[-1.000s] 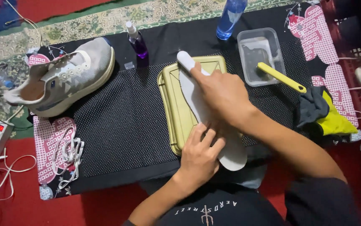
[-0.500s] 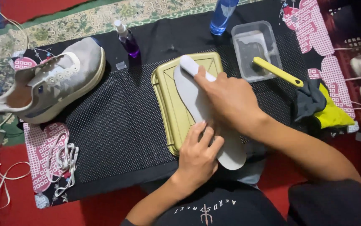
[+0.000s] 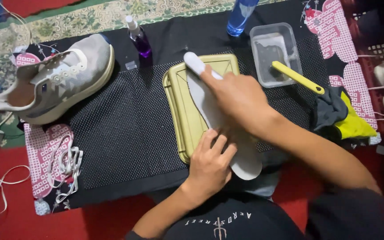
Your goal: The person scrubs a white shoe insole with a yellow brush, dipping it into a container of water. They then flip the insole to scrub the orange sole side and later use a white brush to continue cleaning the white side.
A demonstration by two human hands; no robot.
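The insole (image 3: 209, 106), pale grey and long, is lying lengthwise along a shallow olive tray (image 3: 178, 111), its near end sticking out past the tray's near edge toward the person. The left hand (image 3: 209, 166) is pressing down on that near end, fingers (image 3: 218, 144) spread flat on it rather than closed around anything. The right hand (image 3: 238, 95) is covering the middle of the insole, its fingers curled round a white brush (image 3: 196, 64) whose rounded end is showing beyond the hand at the far end of the tray; whether the bristles are touching the insole cannot be told. The tray is sitting on a black dotted mat (image 3: 120, 129) spread over the floor. Just beyond the tray, to the right, a clear tub (image 3: 269, 53) is holding cloudy water, with a yellow-handled brush (image 3: 296, 76) leaning out over its rim. A blue bottle (image 3: 241, 15) is standing behind the tub, and a small purple spray bottle (image 3: 139, 38) is standing near the tray's far left corner. A grey shoe (image 3: 54, 80) is lying well to the left, white laces (image 3: 67, 169) below it on a pink patterned cloth (image 3: 45, 151). A grey and yellow rag (image 3: 343, 118) is bunched up at the right
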